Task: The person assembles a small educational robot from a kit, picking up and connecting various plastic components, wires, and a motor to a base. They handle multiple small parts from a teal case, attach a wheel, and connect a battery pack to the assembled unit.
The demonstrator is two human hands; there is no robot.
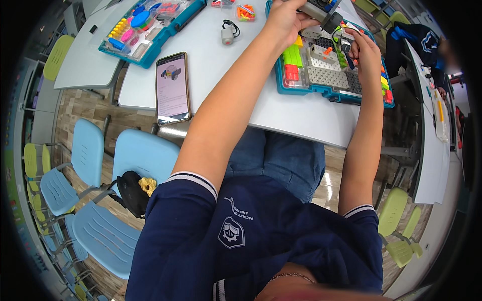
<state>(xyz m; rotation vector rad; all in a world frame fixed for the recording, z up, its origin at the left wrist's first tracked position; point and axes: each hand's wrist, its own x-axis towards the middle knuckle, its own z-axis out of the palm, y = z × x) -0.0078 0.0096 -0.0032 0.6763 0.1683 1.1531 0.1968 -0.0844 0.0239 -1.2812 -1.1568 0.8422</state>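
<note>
Grey plastic motor assembly [321,14] sits in our left hand [283,22], fingers wrapped closed around its body, held above the far end of the teal parts tray [321,90] on the white desk [281,113]. Our right hand [365,50] is at the small grey-and-white block with its black cable [342,41], just beside the assembly; fingers curled toward it, but we cannot tell whether they pinch it or only touch it.

Risks noted:
- Assembly is held over the open tray. A slip of the left grip would likely drop it onto the white perforated plates [327,75] and scatter the loose green and red pieces [291,62].
- The cable loops close to the right fingers; a snag could tug the block off its seating.
- The phone [172,88] lies at the near desk edge, its lower end seeming to overhang. A brush from the left elbow might tip it toward the blue chair [143,153].
- A second grey motor [228,34] lies loose on the desk, well apart from both hands.
</note>
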